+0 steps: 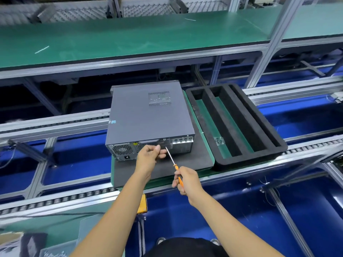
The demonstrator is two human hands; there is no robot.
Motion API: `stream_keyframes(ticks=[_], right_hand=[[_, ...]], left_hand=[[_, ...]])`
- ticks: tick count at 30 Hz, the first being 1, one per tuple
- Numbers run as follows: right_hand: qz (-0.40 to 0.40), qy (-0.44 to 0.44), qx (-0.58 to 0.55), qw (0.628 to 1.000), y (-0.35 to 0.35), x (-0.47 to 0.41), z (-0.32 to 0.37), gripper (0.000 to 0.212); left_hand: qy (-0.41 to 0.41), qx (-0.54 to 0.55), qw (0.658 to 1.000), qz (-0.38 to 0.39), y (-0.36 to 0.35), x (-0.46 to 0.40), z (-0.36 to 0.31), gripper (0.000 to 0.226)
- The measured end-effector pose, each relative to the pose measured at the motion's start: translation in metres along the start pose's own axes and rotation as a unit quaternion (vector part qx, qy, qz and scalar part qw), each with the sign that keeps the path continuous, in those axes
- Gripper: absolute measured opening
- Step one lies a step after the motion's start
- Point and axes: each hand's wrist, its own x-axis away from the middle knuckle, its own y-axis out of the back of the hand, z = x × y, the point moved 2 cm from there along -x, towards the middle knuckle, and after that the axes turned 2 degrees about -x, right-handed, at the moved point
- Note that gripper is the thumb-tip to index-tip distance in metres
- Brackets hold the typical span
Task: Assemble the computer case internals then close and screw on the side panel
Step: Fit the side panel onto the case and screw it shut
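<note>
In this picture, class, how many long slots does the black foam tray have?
3. In the foam tray right of the computer case: left slot, middle slot, right slot, side by side.

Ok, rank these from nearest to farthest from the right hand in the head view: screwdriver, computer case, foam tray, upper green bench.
1. screwdriver: gripped in the right hand.
2. computer case: just ahead, left of the hand.
3. foam tray: ahead, to the right.
4. upper green bench: far back.

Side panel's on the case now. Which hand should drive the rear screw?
The right hand: it already grips the screwdriver, whose tip points at the computer case rear. The left hand pinches something small there, likely steadying the screw.
</note>
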Motion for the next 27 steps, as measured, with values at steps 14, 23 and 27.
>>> stream_keyframes(ticks=[14,23,27], right_hand=[[0.04,0.081,0.116,0.989,-0.05,-0.002,-0.016,0.019],[0.034,0.092,0.148,0.984,-0.071,-0.009,-0.016,0.024],[0.038,0.087,0.138,0.986,-0.079,-0.008,-0.016,0.022]], left_hand=[[0.054,0.21,0.976,-0.018,0.054,0.009,0.015,0.012],[0.086,0.221,0.97,0.045,0.078,0.002,0.01,0.02],[0.107,0.203,0.97,0.078,0.088,-0.003,0.007,0.022]])
